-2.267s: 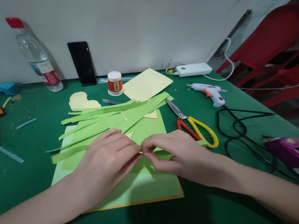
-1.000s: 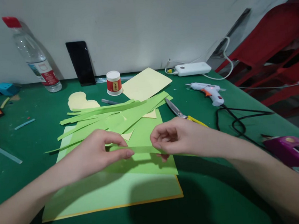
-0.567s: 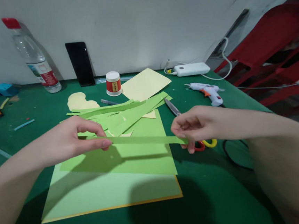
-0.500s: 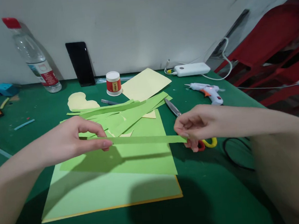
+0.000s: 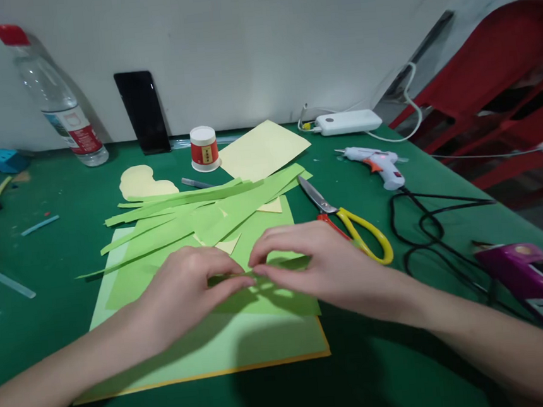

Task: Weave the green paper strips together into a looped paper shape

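Note:
My left hand (image 5: 191, 293) and my right hand (image 5: 315, 266) meet fingertip to fingertip over a stack of light green paper sheets (image 5: 245, 342). Both pinch a green paper strip (image 5: 284, 264), which is bent between them; most of it is hidden by the fingers. A pile of cut green strips (image 5: 196, 210) lies just beyond the hands. Scissors with yellow and red handles (image 5: 349, 225) lie to the right of my right hand.
On the green table (image 5: 58, 260): a white glue gun (image 5: 377, 164) with black cord (image 5: 426, 228), a purple tool (image 5: 534, 275), a power bank (image 5: 347, 122), pale yellow paper (image 5: 262, 150), a small red jar (image 5: 204, 149), a phone (image 5: 142, 112), a water bottle (image 5: 50, 96). Red chairs (image 5: 507, 75) stand at right.
The hands had stretched the green strip out wide above the sheets; now they have come back together at the middle, lower over the paper, with the strip folded between the fingertips.

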Demonstrator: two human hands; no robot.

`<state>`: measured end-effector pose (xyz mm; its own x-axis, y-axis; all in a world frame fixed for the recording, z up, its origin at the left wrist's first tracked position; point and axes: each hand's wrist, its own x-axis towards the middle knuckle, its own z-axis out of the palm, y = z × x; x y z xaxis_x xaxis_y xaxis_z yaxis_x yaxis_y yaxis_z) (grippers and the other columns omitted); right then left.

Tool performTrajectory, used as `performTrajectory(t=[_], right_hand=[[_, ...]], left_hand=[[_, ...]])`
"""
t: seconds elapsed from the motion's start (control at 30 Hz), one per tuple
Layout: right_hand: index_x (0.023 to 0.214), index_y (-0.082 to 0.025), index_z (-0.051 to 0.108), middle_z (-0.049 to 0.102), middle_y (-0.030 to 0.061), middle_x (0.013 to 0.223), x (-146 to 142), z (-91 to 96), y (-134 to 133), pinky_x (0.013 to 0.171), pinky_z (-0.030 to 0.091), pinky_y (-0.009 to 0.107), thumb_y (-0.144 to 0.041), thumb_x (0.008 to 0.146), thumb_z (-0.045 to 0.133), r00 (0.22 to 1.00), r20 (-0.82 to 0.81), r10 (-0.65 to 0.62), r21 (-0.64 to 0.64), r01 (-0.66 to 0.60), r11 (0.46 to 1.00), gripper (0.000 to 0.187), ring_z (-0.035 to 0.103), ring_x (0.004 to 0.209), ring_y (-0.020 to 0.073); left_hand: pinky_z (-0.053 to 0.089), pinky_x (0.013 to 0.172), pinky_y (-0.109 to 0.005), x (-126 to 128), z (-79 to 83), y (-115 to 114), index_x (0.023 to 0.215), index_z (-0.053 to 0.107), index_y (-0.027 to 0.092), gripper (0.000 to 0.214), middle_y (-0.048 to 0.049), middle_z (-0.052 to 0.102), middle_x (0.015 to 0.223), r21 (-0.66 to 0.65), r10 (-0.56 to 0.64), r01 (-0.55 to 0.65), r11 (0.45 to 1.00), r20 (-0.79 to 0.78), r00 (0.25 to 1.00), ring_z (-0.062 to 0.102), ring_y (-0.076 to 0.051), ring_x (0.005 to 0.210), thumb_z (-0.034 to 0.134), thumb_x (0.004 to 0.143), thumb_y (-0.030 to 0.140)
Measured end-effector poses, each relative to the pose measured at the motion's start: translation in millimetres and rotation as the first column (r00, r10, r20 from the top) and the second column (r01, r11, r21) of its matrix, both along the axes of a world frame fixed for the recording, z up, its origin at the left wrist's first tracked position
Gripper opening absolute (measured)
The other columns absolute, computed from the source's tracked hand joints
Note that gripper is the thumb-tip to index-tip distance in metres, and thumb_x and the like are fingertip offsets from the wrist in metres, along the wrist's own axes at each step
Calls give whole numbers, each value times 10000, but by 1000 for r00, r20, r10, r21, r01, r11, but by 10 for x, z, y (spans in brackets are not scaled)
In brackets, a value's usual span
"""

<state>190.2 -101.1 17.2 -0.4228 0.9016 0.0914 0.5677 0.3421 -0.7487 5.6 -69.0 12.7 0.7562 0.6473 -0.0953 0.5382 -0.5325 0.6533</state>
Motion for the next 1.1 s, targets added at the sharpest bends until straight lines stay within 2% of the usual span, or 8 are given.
performTrajectory(t=[0.17, 0.37, 0.53, 0.67, 0.73, 0.87, 0.97, 1.1], right_hand=[[725, -135, 627, 652, 21, 720, -84, -135, -70, 612, 432, 187, -123, 739, 542, 998, -63, -9, 67, 13, 998, 87, 584, 669, 98], [684, -143, 595, 623, 8, 689, -110, -160, -115, 561, 404, 190, -103, 713, 527, 999, -16, -51, 70, 52, 996, 84, 557, 629, 94], [631, -151, 540, 577, -7, 635, -65, -86, -98, 547, 399, 185, -73, 663, 502, 1000, 18, -25, 11, 25, 1000, 92, 511, 590, 86], [646, -163, 531, 576, -13, 633, 132, 36, -1, 539, 402, 186, -104, 697, 496, 998, 51, -46, -100, 51, 994, 86, 518, 576, 85], [651, -170, 528, 584, -14, 621, 283, 80, 81, 525, 407, 198, -137, 710, 502, 995, 84, -49, -208, 66, 976, 72, 555, 571, 99], [664, -174, 512, 610, -2, 597, 578, 142, 247, 564, 443, 233, -239, 748, 521, 993, 93, -79, -407, 110, 907, 106, 605, 572, 132], [645, -172, 505, 618, 9, 589, 741, 185, 321, 572, 448, 243, -293, 743, 547, 992, 86, -91, -446, 120, 887, 161, 597, 571, 134], [636, -168, 534, 599, 5, 589, 943, 186, 411, 589, 455, 257, -244, 717, 565, 982, 87, -169, -408, 190, 893, 116, 584, 583, 130]], left_hand=[[310, 474, -189, -22, -16, -82, 724, 684, 170, 252, 14, 663, 591, 92, -4, 8, 996, -47, 999, 506, -76, 462, 494, 857, 268], [259, 427, -182, -23, -84, -114, 643, 669, 143, 263, 23, 593, 472, 165, -36, 38, 986, -13, 999, 440, -62, 389, 509, 840, 211], [275, 435, -175, -29, -6, -90, 632, 674, 141, 290, 12, 611, 489, 107, -15, 16, 994, -12, 1000, 446, -60, 400, 502, 844, 238], [307, 451, -169, -103, 178, 39, 650, 696, 157, 263, 7, 649, 542, 35, 56, -56, 998, -11, 998, 492, -70, 440, 532, 810, 287], [277, 408, -179, -157, 263, 128, 614, 696, 163, 289, 13, 610, 482, 15, 139, -138, 990, -28, 990, 417, -66, 387, 553, 777, 354], [141, 336, -210, -226, 367, 257, 588, 699, 190, 319, 47, 408, 348, -36, 293, -298, 954, -110, 950, 196, -63, 336, 573, 721, 452], [145, 342, -210, -229, 398, 285, 569, 694, 201, 293, 46, 384, 360, -72, 354, -367, 928, -145, 924, 206, -64, 347, 601, 695, 449], [135, 346, -222, -251, 408, 312, 557, 691, 201, 301, 42, 391, 357, -76, 381, -395, 915, -150, 912, 189, -63, 345, 611, 692, 458]])
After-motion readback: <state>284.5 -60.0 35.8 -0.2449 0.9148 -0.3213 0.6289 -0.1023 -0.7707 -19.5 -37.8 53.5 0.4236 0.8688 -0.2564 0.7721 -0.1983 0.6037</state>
